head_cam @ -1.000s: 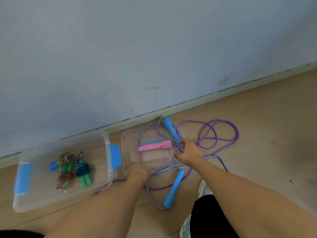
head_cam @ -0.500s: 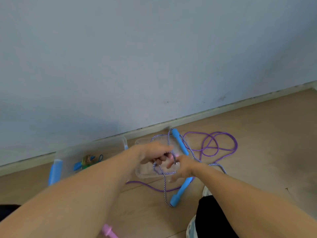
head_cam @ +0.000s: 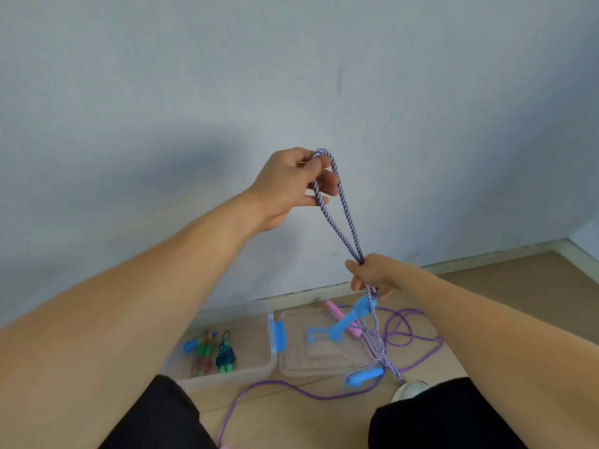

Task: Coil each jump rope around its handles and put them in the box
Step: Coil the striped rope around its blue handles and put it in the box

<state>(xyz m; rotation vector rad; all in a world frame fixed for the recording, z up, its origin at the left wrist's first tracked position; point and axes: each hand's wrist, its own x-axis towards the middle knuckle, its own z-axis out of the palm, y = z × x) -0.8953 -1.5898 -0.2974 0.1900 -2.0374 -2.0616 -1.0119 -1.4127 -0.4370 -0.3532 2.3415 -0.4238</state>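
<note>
- Covering the lower part of the view is a tan wood-look floor (head_cam: 291,413); it meets a pale blue-grey wall (head_cam: 291,76) at a light skirting board (head_cam: 486,251); faint scuffs mark the wall.
- On the floor near the wall stands a clear plastic box (head_cam: 256,367) with coiled ropes (head_cam: 210,354) inside; just beside it, on its right, lies the clear lid (head_cam: 311,361) with blue latches.
- A thin purple rope (head_cam: 408,332) sprawls in loops across the floor to the right of the lid and trails towards the viewer; a pink handle (head_cam: 337,315) rests on the lid.
- Left hand (head_cam: 291,186) is raised before the wall, fingers pinched on the top bend of the striped purple-and-white rope (head_cam: 343,222); right hand (head_cam: 376,275) sits lower, closed around both strands of the same loop.
- One blue handle (head_cam: 353,319) hangs just under the right hand; the other blue handle (head_cam: 364,376) lies at the lid's near edge.
- Against the frame one second ago: the striped rope lay across the lid and floor with both hands low upon it; it is now lifted clear and drawn into a taut double strand; the camera has tilted up, showing more wall.
</note>
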